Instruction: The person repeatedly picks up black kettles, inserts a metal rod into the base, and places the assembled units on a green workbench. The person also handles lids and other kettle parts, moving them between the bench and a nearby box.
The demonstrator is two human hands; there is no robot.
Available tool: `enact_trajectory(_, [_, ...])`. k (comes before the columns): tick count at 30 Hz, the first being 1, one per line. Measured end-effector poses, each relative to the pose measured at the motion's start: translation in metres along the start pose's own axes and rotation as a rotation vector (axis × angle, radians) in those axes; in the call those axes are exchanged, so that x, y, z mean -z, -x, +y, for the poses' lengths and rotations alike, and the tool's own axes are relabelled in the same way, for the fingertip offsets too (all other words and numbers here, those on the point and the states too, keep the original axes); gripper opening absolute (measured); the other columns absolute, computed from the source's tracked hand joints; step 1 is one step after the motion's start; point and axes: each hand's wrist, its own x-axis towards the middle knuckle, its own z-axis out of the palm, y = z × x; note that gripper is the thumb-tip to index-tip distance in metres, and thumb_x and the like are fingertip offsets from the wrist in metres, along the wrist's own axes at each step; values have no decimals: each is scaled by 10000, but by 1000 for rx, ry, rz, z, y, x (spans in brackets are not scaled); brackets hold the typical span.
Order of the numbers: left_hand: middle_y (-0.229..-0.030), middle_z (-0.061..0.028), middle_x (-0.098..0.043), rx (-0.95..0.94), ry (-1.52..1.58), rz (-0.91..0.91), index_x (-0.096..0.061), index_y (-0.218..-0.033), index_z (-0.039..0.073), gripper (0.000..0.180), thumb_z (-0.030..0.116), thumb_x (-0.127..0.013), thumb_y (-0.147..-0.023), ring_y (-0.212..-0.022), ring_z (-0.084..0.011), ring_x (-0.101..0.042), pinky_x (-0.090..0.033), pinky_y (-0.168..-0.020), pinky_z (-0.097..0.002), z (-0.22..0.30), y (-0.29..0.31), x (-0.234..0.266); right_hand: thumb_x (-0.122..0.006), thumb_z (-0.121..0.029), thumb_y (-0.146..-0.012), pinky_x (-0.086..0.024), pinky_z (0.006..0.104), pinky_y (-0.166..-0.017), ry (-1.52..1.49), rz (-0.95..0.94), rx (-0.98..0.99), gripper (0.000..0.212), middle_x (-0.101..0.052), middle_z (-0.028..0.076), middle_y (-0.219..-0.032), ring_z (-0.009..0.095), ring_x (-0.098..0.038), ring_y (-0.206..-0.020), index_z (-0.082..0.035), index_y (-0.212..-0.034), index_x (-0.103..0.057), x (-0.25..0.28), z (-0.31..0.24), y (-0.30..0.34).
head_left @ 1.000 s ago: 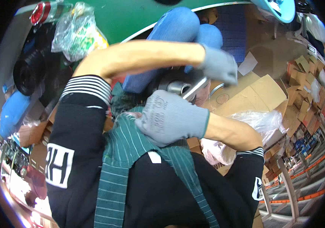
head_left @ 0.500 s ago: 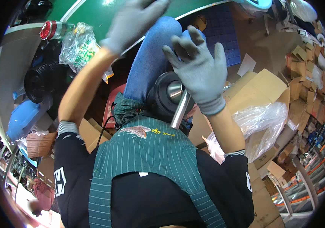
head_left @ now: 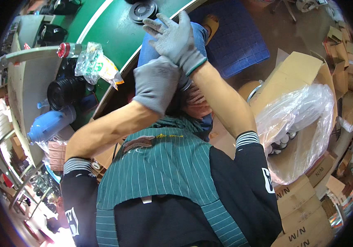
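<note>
My left hand (head_left: 156, 84), in a grey knit glove, is curled over my lap below the right wrist. Its fingers are bent out of sight, and whatever they grip is hidden. Past it, my right hand (head_left: 173, 41), gloved the same way, is held above my jeans with its fingers stretched and apart, holding nothing visible. The two forearms nearly cross at the wrists. Under the hands a dark part shows only in pieces. Just beyond the right fingertips, black round discs (head_left: 142, 11) lie on the green table (head_left: 106, 37).
At the left are a red-lidded clear jar (head_left: 65, 50), a crumpled plastic bag (head_left: 96, 66), stacked black discs (head_left: 64, 94) and a blue bottle (head_left: 52, 124). On the right stands an open carton (head_left: 294, 74) with a clear plastic liner and small metal parts. A blue mat (head_left: 240, 39) lies beyond my knee.
My left hand has come down from over the table to my lap and curled. My right hand has moved up and left. The steel tube with the black disc is now mostly hidden.
</note>
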Motion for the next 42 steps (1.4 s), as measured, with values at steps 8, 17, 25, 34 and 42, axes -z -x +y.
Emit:
enact_trajectory(8, [-676, -141, -713, 57, 159, -45, -667, -871, 74, 564, 617, -645, -1023, -613, -315, -752, -562, -532, -422, -26, 32, 22, -434, -423, -1158, -467, 493, -1226, 201, 9, 267, 576, -524, 250, -1567, 355, -597, -1406, -24, -1573, -457, 93, 5, 42])
enact_trajectory(17, [-678, -206, -687, -16, 285, -168, -668, -935, 7, 635, 639, -677, -990, -633, -386, -730, -559, -580, -491, -35, 16, 13, -527, -370, -1154, -434, 607, -1224, -522, -524, -176, 336, -626, -26, -768, 188, -646, -742, -96, -1032, -680, 117, 25, -16])
enact_trajectory(25, [-759, -265, -677, 15, 579, -415, -672, -909, -47, 598, 541, -761, -970, -720, -417, -713, -551, -694, -509, -59, 19, 13, -463, -390, -1135, -505, 489, -1033, -440, -561, -25, 591, -296, -31, -544, 155, -317, -586, -222, -583, -334, 96, 23, 24])
enact_trajectory(34, [-688, -194, -633, -366, 660, -328, -634, -969, 18, 466, 444, -820, -947, -663, -384, -702, -536, -627, -468, -96, 6, -14, -423, -298, -1133, -441, 384, -785, -284, -428, 248, 551, -274, -23, -548, 165, -309, -558, -214, -599, -315, 83, 23, 69])
enact_trajectory(42, [-716, -107, -623, -940, 517, -143, -579, -969, 86, 596, 613, -831, -847, -654, -341, -678, -529, -600, -447, -125, -51, -64, -318, -224, -1130, -439, 428, -884, 58, -416, 683, 508, -315, 19, -578, 209, -362, -651, -179, -625, -352, 68, 47, 125])
